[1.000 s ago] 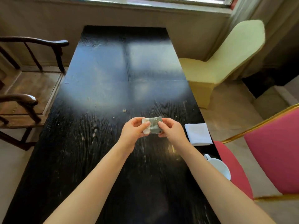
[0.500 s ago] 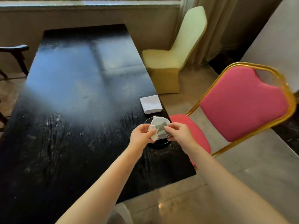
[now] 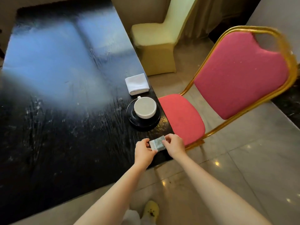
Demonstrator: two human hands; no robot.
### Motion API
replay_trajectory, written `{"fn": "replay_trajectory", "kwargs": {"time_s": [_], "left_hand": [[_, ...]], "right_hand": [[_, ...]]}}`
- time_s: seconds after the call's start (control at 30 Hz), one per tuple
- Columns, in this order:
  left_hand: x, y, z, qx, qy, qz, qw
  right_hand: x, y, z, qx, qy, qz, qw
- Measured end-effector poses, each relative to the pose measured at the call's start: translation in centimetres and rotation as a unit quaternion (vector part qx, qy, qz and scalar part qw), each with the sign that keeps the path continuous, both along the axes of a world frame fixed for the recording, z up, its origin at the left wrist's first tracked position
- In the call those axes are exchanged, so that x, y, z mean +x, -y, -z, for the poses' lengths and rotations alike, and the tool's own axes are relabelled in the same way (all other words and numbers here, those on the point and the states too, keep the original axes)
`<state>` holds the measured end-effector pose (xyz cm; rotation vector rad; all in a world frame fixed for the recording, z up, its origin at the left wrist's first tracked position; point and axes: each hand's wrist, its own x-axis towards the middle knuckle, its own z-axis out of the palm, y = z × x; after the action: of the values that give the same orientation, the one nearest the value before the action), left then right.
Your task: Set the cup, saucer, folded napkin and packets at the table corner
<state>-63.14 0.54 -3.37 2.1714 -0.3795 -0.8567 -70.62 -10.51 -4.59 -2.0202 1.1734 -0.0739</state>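
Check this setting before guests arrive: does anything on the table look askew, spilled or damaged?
Nothing spilled or broken. The cup stands upright and looks empty, off-centre on the dark saucer. The folded napkin lies neat beyond it. The tabletop looks scuffed with pale marks. Both hands hold the packets at the corner.

Open room: the table left of the cup lies bare.
Near corner: both hands crowd it.
In the way: cup on saucer, napkin beyond, chair against the edge.

packets print blurred, count perhaps two
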Motion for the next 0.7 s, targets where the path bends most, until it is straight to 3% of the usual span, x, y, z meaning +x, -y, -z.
{"fn": "replay_trajectory", "kwargs": {"time_s": [0.5,0.63,0.7], "left_hand": [[-0.7,0.4,0.7,0.014,0.061,0.045,0.997],[0.8,-0.6,-0.8,0.048,0.064,0.100,0.992],[3.3,-1.1,-2.5,0.088,0.069,0.140,0.984]], "right_hand": [[-0.7,0.7,0.4,-0.008,0.015,-0.039,0.999],[-0.8,2.2,-1.0,0.039,-0.032,-0.073,0.996],[0.0,3.5,-3.1,0.092,-0.100,-0.114,0.984]]}}
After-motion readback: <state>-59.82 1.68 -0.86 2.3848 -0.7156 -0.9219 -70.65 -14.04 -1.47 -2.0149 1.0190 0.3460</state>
